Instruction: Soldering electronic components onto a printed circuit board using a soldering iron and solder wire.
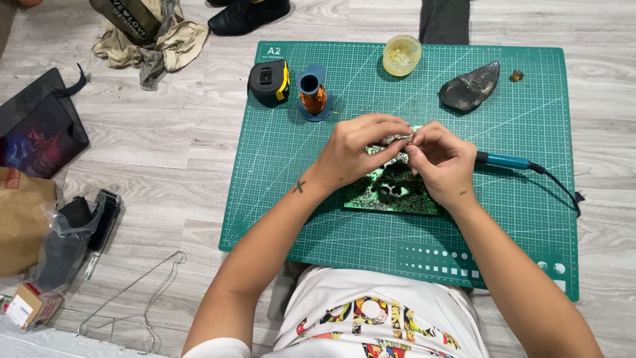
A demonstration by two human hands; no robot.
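Green mat [517, 219] covered the wood floor, and both hands met over a circuit board [387, 193] at its middle. Left hand [354, 151] and right hand [442, 162] pinched a small silvery piece [399, 140] between their fingertips, just above the board's far edge. Soldering iron [505, 160] lay right of the right hand. Copper wire spool [313, 93] and tape measure [268, 83] stood far left.

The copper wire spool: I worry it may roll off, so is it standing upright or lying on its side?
Upright. The copper wire spool stands on its flat blue base on the green cutting mat, its hollow core opening facing up.
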